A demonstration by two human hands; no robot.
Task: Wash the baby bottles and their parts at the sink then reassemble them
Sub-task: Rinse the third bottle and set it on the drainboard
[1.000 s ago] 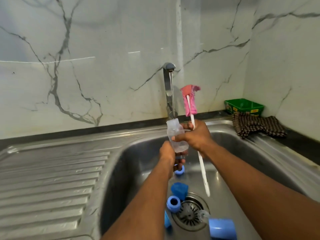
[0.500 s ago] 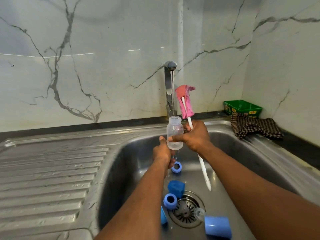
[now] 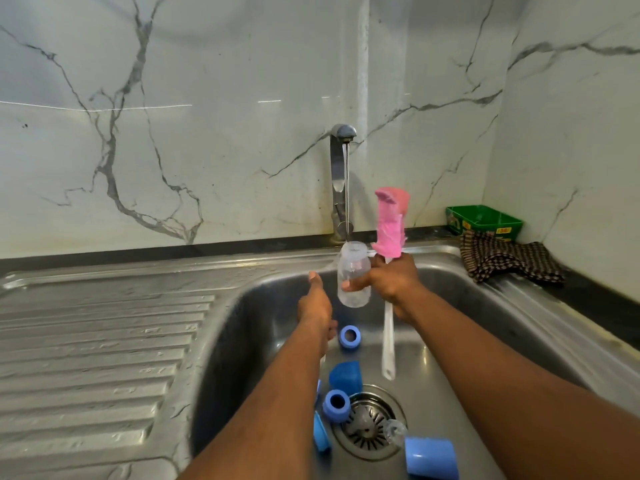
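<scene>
The task looks to be in its washing half, with reassembly not begun. The right hand (image 3: 388,282) holds a clear bottle (image 3: 353,275) upright, its open mouth directly under the thin stream from the tap (image 3: 341,174), so this bottle is being filled or rinsed. The right hand's fingers (image 3: 356,284) are curled round the bottle's body, and the same hand also clamps the white handle of a pink sponge brush (image 3: 389,223), whose head stands just above the fingers while the handle hangs down below them. The left hand (image 3: 315,306) is just beside the bottle and does not touch it; its thumb points up, and I cannot tell how the other fingers lie or whether they hold anything.

Well below the fingers, loose parts lie on the sink (image 3: 467,334) floor: a blue ring (image 3: 349,337), a blue cap (image 3: 346,377), a second blue ring (image 3: 336,405) beside the drain (image 3: 369,424), a clear nipple (image 3: 394,432) at the drain's edge, and another blue cap (image 3: 431,457). Whether these have been washed cannot be told; all remain separate, so rinsing, any remaining scrubbing and all fitting together are left.

Far right of the fingers, on the surface, a green tub (image 3: 485,220) sits behind a checked cloth (image 3: 509,258). The tub carries yellow label patches, too small to read.
</scene>
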